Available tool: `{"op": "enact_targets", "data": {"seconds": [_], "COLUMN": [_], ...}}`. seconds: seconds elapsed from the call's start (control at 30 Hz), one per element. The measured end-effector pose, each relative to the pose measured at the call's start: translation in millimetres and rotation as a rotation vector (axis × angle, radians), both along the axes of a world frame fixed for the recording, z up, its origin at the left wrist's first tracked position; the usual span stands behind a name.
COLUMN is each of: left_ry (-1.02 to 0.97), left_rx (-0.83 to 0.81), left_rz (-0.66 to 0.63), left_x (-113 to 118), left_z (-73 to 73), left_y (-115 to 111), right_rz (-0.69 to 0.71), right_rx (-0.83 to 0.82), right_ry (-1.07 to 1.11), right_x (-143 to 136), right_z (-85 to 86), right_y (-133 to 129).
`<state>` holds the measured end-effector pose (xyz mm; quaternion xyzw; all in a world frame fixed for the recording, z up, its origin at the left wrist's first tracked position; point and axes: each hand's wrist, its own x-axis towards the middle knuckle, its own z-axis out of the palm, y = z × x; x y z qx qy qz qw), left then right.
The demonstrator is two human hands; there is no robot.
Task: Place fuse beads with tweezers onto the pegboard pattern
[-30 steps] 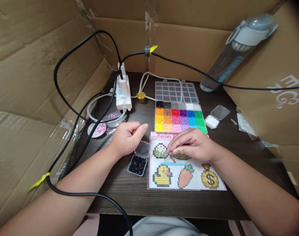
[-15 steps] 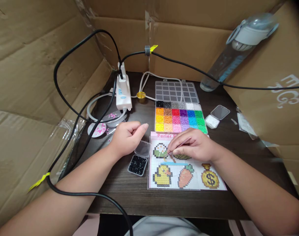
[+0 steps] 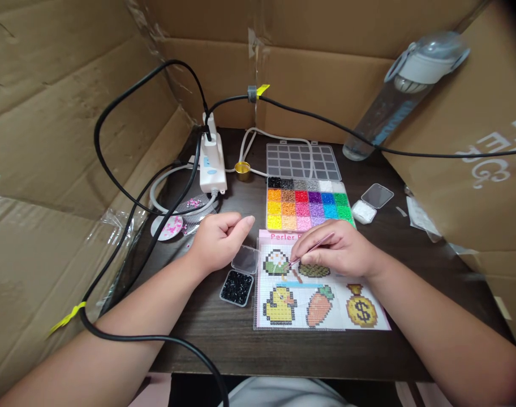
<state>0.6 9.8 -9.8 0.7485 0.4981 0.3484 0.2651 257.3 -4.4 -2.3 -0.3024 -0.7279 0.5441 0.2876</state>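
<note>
My right hand [image 3: 336, 249] pinches a pair of thin pinkish tweezers [image 3: 313, 246], their tips low over the bead pattern sheet [image 3: 338, 308] near its upper left pictures. A clear pegboard seems to lie over the sheet's left part. On it show a yellow duck [image 3: 279, 306], a carrot [image 3: 319, 306] and a money bag [image 3: 361, 306]. My left hand [image 3: 219, 237] is a loose fist left of the sheet, its thumb on top; whether anything is inside is hidden. Just below it sits a small open box of black beads [image 3: 236, 287] with a clear lid [image 3: 245, 260].
Behind the sheet stands a sorted bead case [image 3: 300, 196] with its lid [image 3: 302, 162] open. A small box of white beads [image 3: 363, 212] is to the right. A power strip [image 3: 213, 167], a gold cup [image 3: 242, 169], black cable [image 3: 156, 337] and a bottle [image 3: 404, 93] surround the work.
The view has shifted slightly, so things sit a little lower in the picture. The tweezer tips stay over nearly the same part of the sheet. My left hand keeps its pose.
</note>
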Motion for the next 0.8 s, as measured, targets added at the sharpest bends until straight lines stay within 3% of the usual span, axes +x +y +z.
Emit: {"op": "enact_targets", "data": {"seconds": [0.63,0.73,0.8], "left_ry": [0.0,0.001,0.002], "left_rx": [0.0,0.001,0.005], "left_rz": [0.003,0.001,-0.004], "left_x": [0,0,1], "left_z": [-0.9,0.8,2.5], "left_y": [0,0,1], "right_rz": [0.013,-0.085,-0.224], "right_rx": [-0.012,0.027,0.048], "right_ry": [-0.054,-0.036,0.008], "right_x": [-2,1,6], "right_z": [-1.3,4.4,8.4], "right_y": [-2,0,2]}}
